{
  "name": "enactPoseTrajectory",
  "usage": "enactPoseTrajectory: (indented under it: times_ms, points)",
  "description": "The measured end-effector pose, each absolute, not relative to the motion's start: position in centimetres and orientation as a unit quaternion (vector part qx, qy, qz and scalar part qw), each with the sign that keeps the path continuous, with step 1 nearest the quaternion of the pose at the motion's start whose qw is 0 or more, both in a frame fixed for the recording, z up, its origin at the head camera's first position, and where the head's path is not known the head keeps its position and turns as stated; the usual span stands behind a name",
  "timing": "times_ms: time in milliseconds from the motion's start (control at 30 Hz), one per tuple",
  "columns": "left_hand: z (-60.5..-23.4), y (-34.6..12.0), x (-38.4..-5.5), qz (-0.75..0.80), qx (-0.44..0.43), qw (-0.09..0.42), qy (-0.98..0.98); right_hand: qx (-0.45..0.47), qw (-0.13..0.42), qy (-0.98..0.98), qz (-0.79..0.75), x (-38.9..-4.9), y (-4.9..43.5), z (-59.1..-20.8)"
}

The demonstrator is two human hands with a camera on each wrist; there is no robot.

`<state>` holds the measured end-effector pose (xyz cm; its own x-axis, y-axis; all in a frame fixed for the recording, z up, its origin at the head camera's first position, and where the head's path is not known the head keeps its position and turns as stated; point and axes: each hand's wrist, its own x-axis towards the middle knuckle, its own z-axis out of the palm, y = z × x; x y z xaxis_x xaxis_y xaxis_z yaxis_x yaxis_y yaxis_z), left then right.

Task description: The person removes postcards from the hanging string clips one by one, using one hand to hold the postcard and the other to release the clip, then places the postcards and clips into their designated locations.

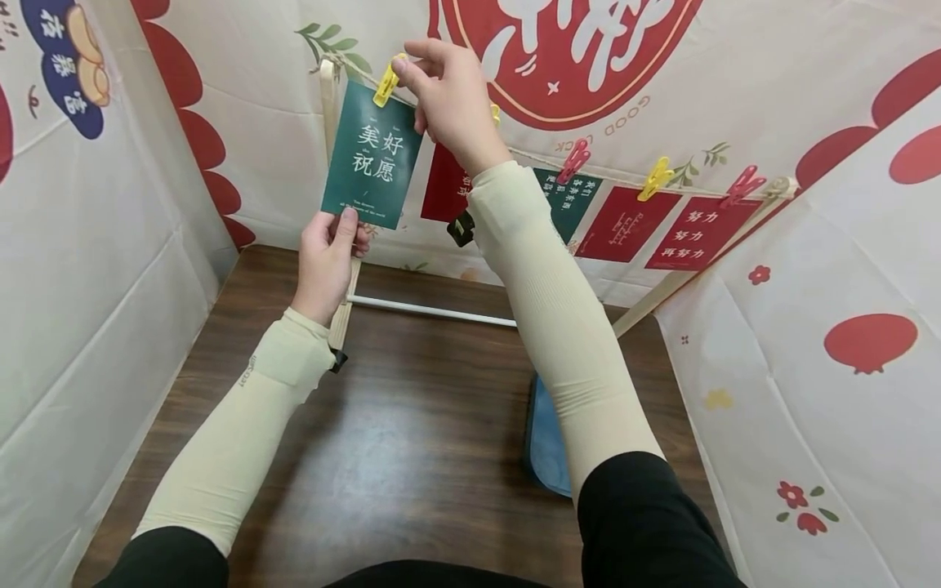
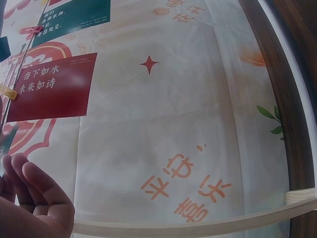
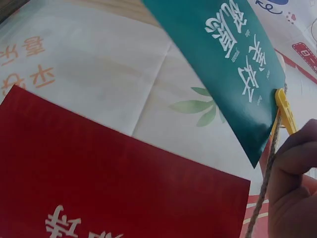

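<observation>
Black sleeves (image 1: 647, 514) lay nearest the head camera, well back from your fingertips, with pale arm covers (image 1: 566, 343) running forward to the wrists. Your left hand (image 1: 325, 265) pinched the green card (image 1: 375, 155) at its lower edge, thumb in front; the card rose beyond those fingers, slightly tilted. Your right hand (image 1: 459, 102) had thumb and forefinger closed about the free end of the yellow clip (image 1: 385, 86), which sat just beyond the fingertips over the card's top edge. How hard they squeezed, I could not tell.

Most likely trouble lay in the clip's bite. It looked shallow, and whether it caught both card and cord (image 3: 260, 198) was not clear; had it missed the cord, the card would probably have dropped once both hands let go. A downward tug from your left fingers could have drawn the card out, since they held the end opposite the clip. A squeeze from the right at the wrong moment could have freed it too, or let it turn askew.

Below and to the right of your right fingertips hung a red card (image 1: 443, 186), near the black wrist fitting (image 1: 461, 229). That fitting, swung carelessly, might have snagged the red card or shaken the shared cord.
</observation>
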<state>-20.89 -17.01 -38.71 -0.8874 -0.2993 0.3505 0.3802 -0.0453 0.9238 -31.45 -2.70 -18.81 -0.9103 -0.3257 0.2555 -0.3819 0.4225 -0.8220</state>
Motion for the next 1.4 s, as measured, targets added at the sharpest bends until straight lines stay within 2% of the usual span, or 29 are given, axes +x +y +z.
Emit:
enactPoseTrajectory:
  times_ms: [433, 800, 967, 1200, 1400]
  points:
    - [-38.9, -16.8, -20.4, -0.72, -0.024, 0.23, -0.654, 0.203, 0.042, -0.848, 0.487, -31.2, -3.2, -19.1]
    - [-39.2, -17.0, -20.6, -0.724, -0.028, 0.238, -0.647, 0.237, 0.112, -0.824, 0.502, -31.3, -3.0, -19.3]
    - [-39.4, -17.1, -20.6, -0.722, -0.032, 0.251, -0.644, 0.232, 0.129, -0.806, 0.529, -31.4, -2.9, -19.5]
    - [-39.5, -17.2, -20.3, -0.722, -0.026, 0.24, -0.649, 0.22, 0.167, -0.783, 0.558, -31.2, -2.1, -19.6]
    - [-39.7, -17.3, -20.1, -0.719, -0.03, 0.238, -0.652, 0.226, 0.156, -0.757, 0.594, -30.8, -1.7, -19.6]
